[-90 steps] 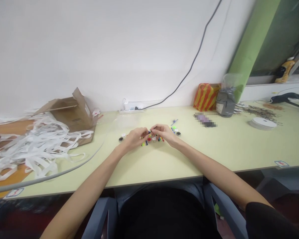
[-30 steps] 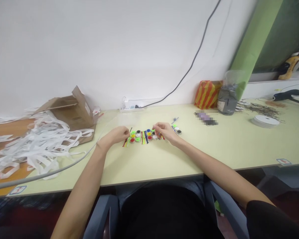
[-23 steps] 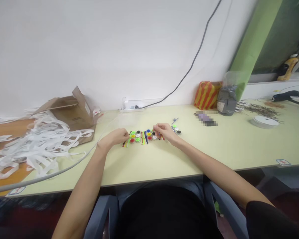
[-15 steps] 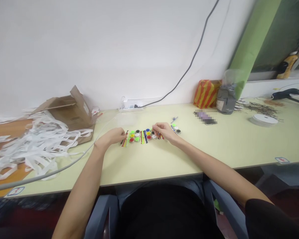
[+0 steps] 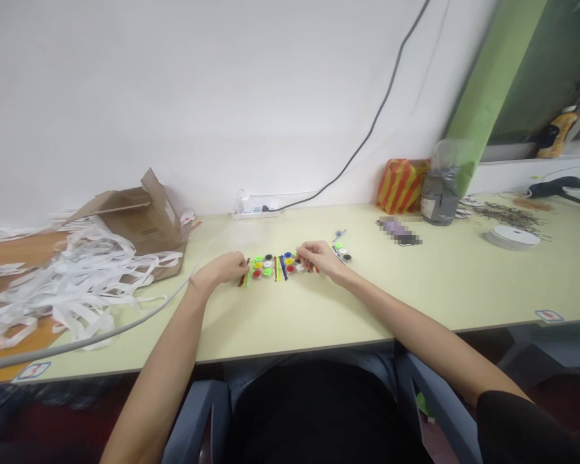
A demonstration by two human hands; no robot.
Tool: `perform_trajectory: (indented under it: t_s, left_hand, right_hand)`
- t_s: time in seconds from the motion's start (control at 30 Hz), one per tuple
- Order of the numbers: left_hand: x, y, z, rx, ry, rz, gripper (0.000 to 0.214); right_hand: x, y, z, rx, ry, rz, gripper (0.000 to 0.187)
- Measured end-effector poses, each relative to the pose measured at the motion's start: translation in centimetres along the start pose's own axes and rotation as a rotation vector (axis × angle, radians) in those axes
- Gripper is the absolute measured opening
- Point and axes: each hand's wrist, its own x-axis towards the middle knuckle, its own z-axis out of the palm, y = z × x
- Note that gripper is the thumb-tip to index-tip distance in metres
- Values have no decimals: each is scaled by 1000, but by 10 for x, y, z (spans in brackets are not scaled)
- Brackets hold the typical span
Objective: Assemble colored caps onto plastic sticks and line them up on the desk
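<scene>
A row of small round pieces in green, yellow, red, white, blue and black lies on the table in front of me. Between the groups are bundles of thin coloured strips. My left hand has its fingers curled together at the row's left end, against the strips there; what its fingertips pinch is too small to make out. Over the right part of the row, my right hand is closed in a pinch, partly covering round pieces and strips. More round pieces show just beyond it.
White ribbon is heaped at left by an open cardboard box. A grey cable crosses the table's left side. A power strip stands by the wall. Rightward are a blurred phone-like object, a striped bag and a white roll.
The view has shifted slightly. Both hands stay at nearly the same places along the row, with the left fingertips a little lower against the strips.
</scene>
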Motion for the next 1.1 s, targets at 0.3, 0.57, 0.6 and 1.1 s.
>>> perform_trajectory:
  t_s: [0.3, 0.57, 0.6, 1.1]
  left_hand:
    - [-1, 2, -1, -8, -45, -23, 32]
    - [-5, 9, -5, -35, -69, -64, 39]
    - [-5, 9, -6, -39, -68, -64, 41]
    - [-5, 12, -11, 26, 102, 28, 40]
  right_hand:
    - [0, 1, 0, 14, -3, -1, 40]
    - [1, 3, 0, 14, -9, -17, 43]
    - [1, 3, 0, 15, -9, -18, 43]
    - [17, 0, -58, -151, 508, -229, 35]
